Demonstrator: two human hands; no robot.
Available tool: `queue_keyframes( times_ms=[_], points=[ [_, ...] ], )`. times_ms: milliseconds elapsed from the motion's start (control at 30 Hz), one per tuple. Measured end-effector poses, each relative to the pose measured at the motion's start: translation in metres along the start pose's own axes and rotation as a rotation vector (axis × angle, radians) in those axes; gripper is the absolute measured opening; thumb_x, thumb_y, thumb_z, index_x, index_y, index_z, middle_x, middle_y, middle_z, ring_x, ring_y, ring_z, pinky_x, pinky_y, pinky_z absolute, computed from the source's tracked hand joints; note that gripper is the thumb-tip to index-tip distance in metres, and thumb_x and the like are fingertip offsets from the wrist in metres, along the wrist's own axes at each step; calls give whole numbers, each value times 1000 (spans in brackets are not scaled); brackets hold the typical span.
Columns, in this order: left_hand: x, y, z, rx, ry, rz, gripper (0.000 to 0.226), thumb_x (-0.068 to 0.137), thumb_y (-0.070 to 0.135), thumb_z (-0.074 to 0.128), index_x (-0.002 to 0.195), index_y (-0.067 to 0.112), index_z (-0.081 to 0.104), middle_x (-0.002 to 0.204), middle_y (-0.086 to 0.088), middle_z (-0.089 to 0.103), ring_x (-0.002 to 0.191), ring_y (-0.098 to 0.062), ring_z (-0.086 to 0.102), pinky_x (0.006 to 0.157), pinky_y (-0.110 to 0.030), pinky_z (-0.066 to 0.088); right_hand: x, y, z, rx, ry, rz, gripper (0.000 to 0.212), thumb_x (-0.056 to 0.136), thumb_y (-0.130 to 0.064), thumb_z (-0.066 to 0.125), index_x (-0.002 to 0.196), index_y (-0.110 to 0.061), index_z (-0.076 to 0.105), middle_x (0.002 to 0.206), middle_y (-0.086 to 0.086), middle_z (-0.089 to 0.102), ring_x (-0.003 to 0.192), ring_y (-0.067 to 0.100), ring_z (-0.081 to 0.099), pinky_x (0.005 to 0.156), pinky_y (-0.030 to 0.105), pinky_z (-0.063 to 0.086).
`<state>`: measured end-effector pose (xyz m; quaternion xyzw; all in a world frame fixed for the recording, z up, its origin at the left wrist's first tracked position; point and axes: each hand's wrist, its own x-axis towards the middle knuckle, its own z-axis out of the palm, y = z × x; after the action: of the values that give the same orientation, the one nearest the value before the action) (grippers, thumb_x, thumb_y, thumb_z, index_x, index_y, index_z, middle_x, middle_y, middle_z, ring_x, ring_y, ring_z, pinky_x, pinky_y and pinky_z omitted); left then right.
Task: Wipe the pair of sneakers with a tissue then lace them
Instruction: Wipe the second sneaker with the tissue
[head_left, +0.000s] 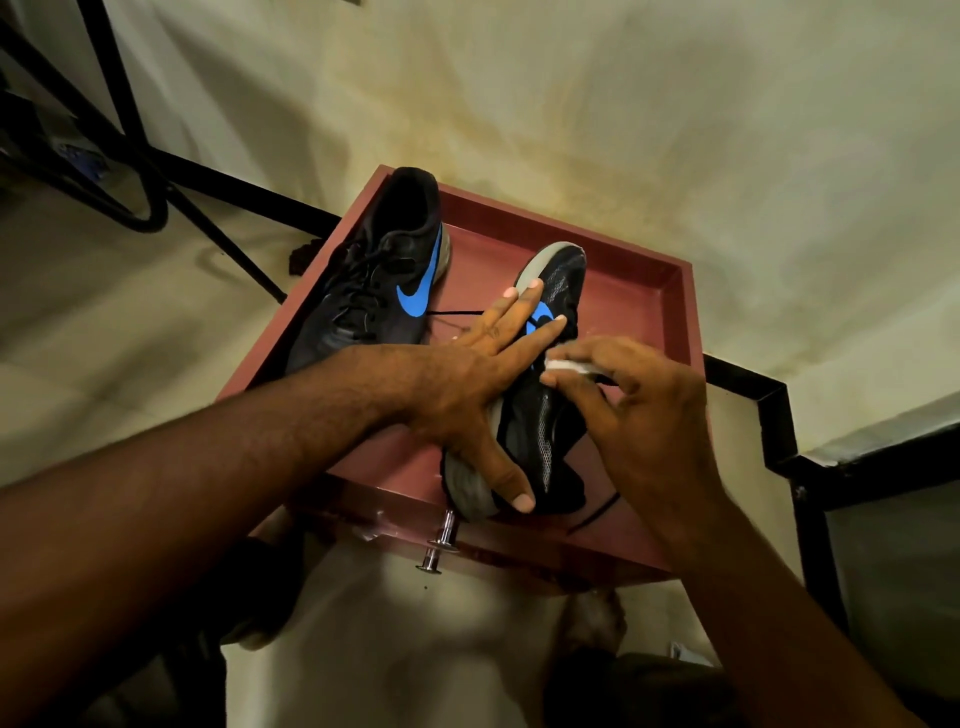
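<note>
Both hands are on the nearer sneaker (540, 415), which lies tipped on its side at the front of a shallow red tray (644, 291). Left hand (467, 384) spreads flat across it, fingers straight and thumb reaching down over the grey sole, pressing it steady. Right hand (639, 410) pinches a small white tissue (571, 367) between thumb and fingertips and holds it against the black upper, just beside the blue logo. Over at the tray's left edge sits the second sneaker (374, 280), upright, black with a blue swoosh, its dark lace (452, 312) trailing toward the left hand. A metal knob (439, 540) sticks out from the tray's front face, and pale floor (675, 130) lies beyond.
</note>
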<state>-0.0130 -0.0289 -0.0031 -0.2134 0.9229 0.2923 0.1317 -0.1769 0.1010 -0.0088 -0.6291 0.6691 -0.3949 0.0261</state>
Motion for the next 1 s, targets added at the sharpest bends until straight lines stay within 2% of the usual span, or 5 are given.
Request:
queue_keyframes(
  times_ms=[233, 467, 633, 733, 1000],
  points=[
    [1, -3, -3, 9, -37, -23, 163, 54, 76, 88, 157, 36, -33, 149, 18, -58, 140, -12, -52, 125, -58, -4, -3, -3, -24, 104, -314, 94, 20, 86, -22, 81, 103, -32, 83, 100, -21, 77, 102, 6, 69, 88, 36, 58],
    [3, -2, -4, -4, -45, -6, 164, 52, 76, 88, 158, 36, -31, 149, 19, -58, 140, -13, -53, 126, -60, -2, 9, 2, 3, 65, -81, 148, 13, 86, -14, 81, 96, -22, 84, 94, -15, 78, 88, -2, 72, 84, 31, 59],
    [-6, -11, -8, -2, -52, -26, 163, 56, 73, 89, 155, 38, -36, 145, 22, -60, 140, -11, -52, 126, -54, -5, 1, -18, -15, 200, -327, 214, 21, 80, -24, 88, 95, -25, 73, 86, -18, 78, 84, -2, 74, 74, 21, 58],
    [-8, -15, -10, -18, -58, -46, 162, 58, 70, 89, 154, 37, -37, 147, 21, -59, 141, -11, -50, 126, -52, -5, 0, -21, -13, 177, -290, 219, 29, 78, -25, 90, 94, -26, 66, 84, -17, 78, 80, -4, 74, 70, 14, 55],
    [-11, -23, -10, -56, -72, -61, 161, 56, 74, 89, 152, 45, -37, 144, 27, -60, 146, -12, -43, 128, -60, 7, 14, -21, 10, 209, -172, 221, 23, 83, -19, 85, 95, -22, 66, 84, -11, 77, 81, 0, 74, 73, 31, 61]
  ],
)
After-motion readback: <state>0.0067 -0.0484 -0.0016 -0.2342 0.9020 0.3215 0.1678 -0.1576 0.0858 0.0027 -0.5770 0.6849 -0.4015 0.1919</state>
